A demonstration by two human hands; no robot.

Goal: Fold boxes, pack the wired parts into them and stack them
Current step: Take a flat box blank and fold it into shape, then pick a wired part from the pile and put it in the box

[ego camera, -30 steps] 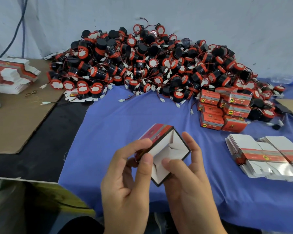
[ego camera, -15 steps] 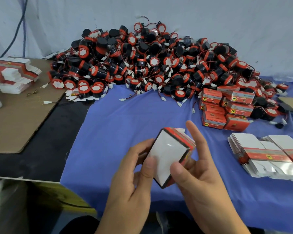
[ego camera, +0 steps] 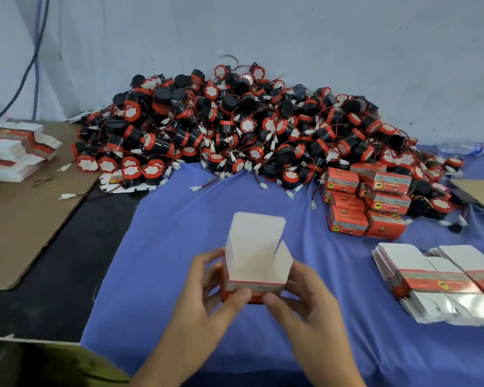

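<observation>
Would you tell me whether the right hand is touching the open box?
Touching: the head view shows the right hand gripping the open box, thumb on its front face.

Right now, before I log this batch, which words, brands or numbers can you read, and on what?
No text can be read.
open box: print on its red and grey front, blurred.
packed boxes: yellow round emblem, wording too small.
flat blanks on the right: same emblem, wording blurred.
</observation>
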